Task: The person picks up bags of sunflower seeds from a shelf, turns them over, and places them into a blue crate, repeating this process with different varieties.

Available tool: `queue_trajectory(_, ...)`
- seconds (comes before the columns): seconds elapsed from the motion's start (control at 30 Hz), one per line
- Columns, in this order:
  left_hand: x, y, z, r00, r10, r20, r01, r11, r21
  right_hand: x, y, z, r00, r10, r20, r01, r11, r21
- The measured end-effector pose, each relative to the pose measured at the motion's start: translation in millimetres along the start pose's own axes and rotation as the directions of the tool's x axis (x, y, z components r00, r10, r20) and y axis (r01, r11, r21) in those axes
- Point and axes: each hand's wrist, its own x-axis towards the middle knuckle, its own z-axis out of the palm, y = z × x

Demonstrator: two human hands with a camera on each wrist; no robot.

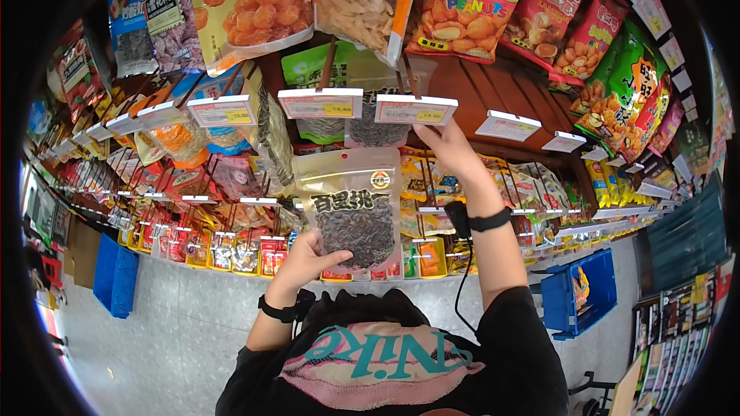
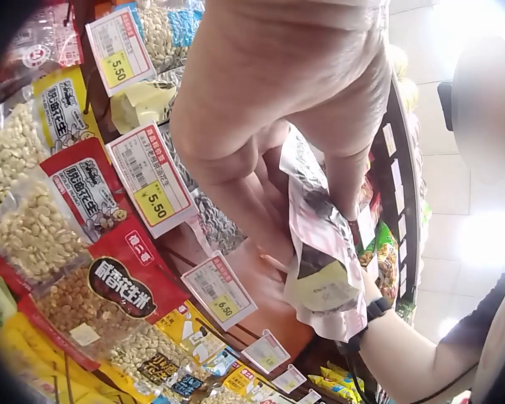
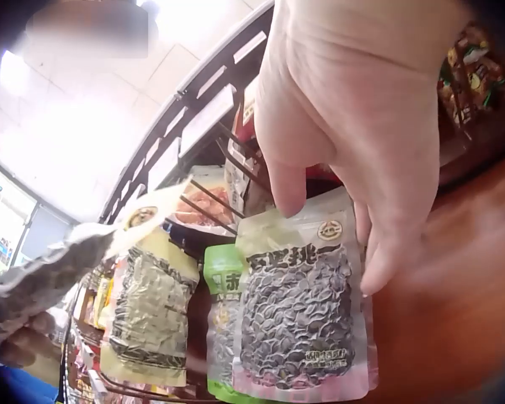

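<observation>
My left hand [image 1: 307, 263] grips a clear-fronted bag of dark melon seeds [image 1: 353, 219] by its lower part, thumb across the front. That bag stands upright before the shelf, and its folded edge and pale back show in the left wrist view. Up at the rack, my right hand [image 1: 456, 152] reaches in behind a price tag [image 1: 416, 110]. There it pinches a matching hanging bag of melon seeds [image 3: 299, 316] near the top, thumb at the front and fingers along the right edge. The tag partly hides these fingertips in the head view.
A green bag [image 1: 317, 69] hangs just left of the matching bag. Metal hooks and more price tags [image 1: 507, 125] jut out around the right hand. Peanut bags [image 1: 466, 11] hang above. Blue crates [image 1: 580, 293] stand on the floor at both sides.
</observation>
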Motion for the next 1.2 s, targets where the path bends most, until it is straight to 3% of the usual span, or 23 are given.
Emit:
queue_trajectory(0.07,0.2,-9.8,-2.3,0.999,0.033,-0.009,-0.033,0.999,-0.026,18.5,16.0,-3.4,0.999,-0.036,0.037,0.037,0.998,-0.045)
queue_trajectory(0.13,-3.3,-6.2,0.8,0.999,0.034,-0.016,-0.035,0.997,-0.071,24.8,10.4,-1.7,1.000,0.014,0.009,-0.010,0.945,-0.327)
queue_trajectory(0.17,-5.4,-1.2,2.6,0.999,0.033,-0.015,-0.034,0.993,-0.113,26.3,19.4,-2.4,0.997,-0.073,-0.003,0.069,0.954,-0.293)
queue_trajectory(0.2,-7.5,1.8,2.4,0.999,0.034,-0.024,-0.036,0.993,-0.116,27.3,31.5,-4.0,0.997,-0.075,0.006,0.073,0.954,-0.291)
queue_trajectory(0.27,-11.2,4.3,2.7,1.000,0.008,-0.023,-0.012,0.989,-0.149,27.0,50.1,-6.2,0.988,-0.088,-0.124,0.043,0.945,-0.325)
queue_trajectory(0.3,-12.1,0.4,0.0,1.000,0.007,-0.027,-0.011,0.988,-0.151,23.2,34.2,-1.1,0.989,-0.087,-0.120,0.044,0.945,-0.325)
queue_trajectory(0.37,-12.6,-8.1,-6.7,1.000,0.008,-0.013,-0.008,1.000,0.000,15.1,4.8,4.4,0.995,0.071,-0.069,-0.089,0.945,-0.315)
queue_trajectory(0.47,-10.7,-7.9,-4.3,1.000,0.021,-0.012,-0.022,0.998,-0.051,16.5,18.5,4.6,0.995,0.093,-0.027,-0.097,0.952,-0.290)
queue_trajectory(0.5,-9.5,-5.9,-0.9,1.000,0.020,-0.007,-0.020,0.999,-0.050,17.9,25.8,5.7,0.995,0.095,-0.032,-0.100,0.952,-0.289)
queue_trajectory(0.57,-8.3,-1.1,6.4,0.999,0.023,-0.039,-0.030,0.985,-0.171,20.4,37.2,10.5,1.000,0.011,0.009,-0.010,0.996,-0.094)
queue_trajectory(0.67,-7.1,-7.7,-1.1,1.000,-0.002,0.010,0.002,0.998,-0.068,20.0,42.1,11.5,1.000,-0.004,0.006,0.004,0.997,-0.077)
queue_trajectory(0.7,-7.2,-6.6,-1.0,1.000,-0.001,0.011,0.002,0.998,-0.068,18.6,40.0,9.6,1.000,-0.004,0.006,0.004,0.997,-0.078)
queue_trajectory(0.77,-6.7,-1.9,1.3,0.999,-0.023,0.048,0.027,0.996,-0.088,11.8,31.7,2.4,0.982,0.188,0.020,-0.174,0.941,-0.292)
queue_trajectory(0.9,-5.9,2.3,5.9,0.997,-0.026,0.068,0.035,0.990,-0.135,-15.0,-1.6,4.5,0.977,0.213,-0.009,-0.207,0.942,-0.264)
queue_trajectory(1.0,-5.3,7.8,9.9,0.997,0.000,0.076,0.015,0.981,-0.193,-32.3,-6.7,1.5,0.982,0.183,0.052,-0.164,0.951,-0.262)
queue_trajectory(1.07,-4.2,3.8,10.2,0.996,0.041,0.080,-0.025,0.981,-0.195,-44.6,-15.5,3.3,0.988,0.147,0.050,-0.138,0.979,-0.148)
queue_trajectory(1.2,-3.9,1.8,5.1,0.993,-0.013,0.118,0.023,0.996,-0.089,-60.5,-27.9,-2.6,0.985,0.154,0.077,-0.140,0.977,-0.159)
